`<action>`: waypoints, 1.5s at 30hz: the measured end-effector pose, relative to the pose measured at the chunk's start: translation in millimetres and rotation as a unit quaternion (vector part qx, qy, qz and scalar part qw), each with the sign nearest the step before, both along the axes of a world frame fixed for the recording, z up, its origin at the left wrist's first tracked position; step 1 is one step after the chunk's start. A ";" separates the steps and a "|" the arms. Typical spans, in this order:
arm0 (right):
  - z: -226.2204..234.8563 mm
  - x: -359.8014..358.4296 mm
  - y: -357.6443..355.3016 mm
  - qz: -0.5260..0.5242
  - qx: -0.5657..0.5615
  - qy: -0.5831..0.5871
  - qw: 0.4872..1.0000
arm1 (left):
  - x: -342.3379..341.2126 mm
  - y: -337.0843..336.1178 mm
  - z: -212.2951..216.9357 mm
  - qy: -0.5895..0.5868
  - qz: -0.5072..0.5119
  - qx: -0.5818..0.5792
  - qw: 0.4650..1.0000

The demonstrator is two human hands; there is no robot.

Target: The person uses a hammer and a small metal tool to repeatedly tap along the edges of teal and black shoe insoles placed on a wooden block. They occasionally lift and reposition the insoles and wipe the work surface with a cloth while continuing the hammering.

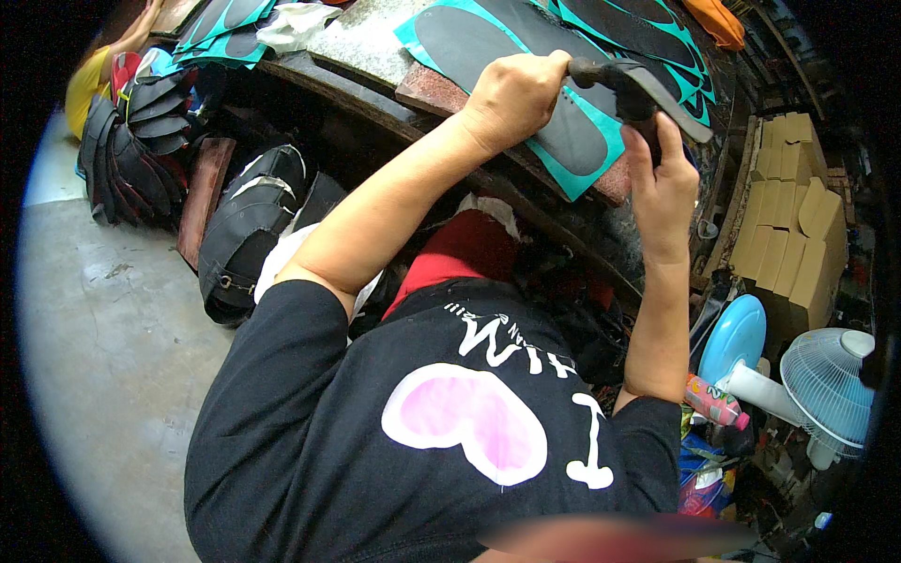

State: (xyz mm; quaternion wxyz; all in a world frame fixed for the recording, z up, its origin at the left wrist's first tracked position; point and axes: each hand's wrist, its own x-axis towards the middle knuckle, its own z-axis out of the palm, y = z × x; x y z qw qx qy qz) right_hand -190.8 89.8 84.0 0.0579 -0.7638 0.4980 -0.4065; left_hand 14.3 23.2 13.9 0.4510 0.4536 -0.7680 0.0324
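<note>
Over the workbench, my right hand [664,192] is closed around a black sandal or slipper [662,94] with a grey sole, its thumb and a finger reaching up beside it. My left hand [518,97] makes a fist at the sandal's left side. A dark piece with a rounded end [586,72] sticks out of that fist and meets the sandal; it could be a hammer head, but the rest is hidden in the fingers. Below both hands lies a teal sheet with dark grey sole shapes [587,141].
More teal-and-black sole sheets [648,33] cover the bench [366,42]. Black shoe parts [141,141] are bunched at the left near another person's arm [131,38]. To the right stand cardboard boxes [784,225], a blue stool [737,333] and a white fan [826,389].
</note>
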 end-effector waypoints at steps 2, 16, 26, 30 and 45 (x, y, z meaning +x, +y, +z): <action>-10.7 -7.0 -5.1 -0.029 0.057 -0.030 0.997 | 0.8 -4.0 -4.7 0.102 0.014 -0.001 0.995; 1.7 -3.1 6.7 -0.006 -0.017 0.013 1.000 | -4.7 3.3 2.2 0.000 -0.029 0.011 1.000; 29.8 -21.6 21.7 0.062 0.014 -0.218 0.974 | 8.5 -6.3 -8.9 0.241 -0.094 0.142 0.956; 40.9 -16.1 29.1 0.081 -0.035 -0.229 0.969 | 5.3 -6.1 -8.1 0.420 -0.118 0.230 0.870; -30.8 -9.5 25.9 0.098 0.358 -0.376 0.849 | -13.8 -13.0 -2.8 0.469 0.001 0.138 0.872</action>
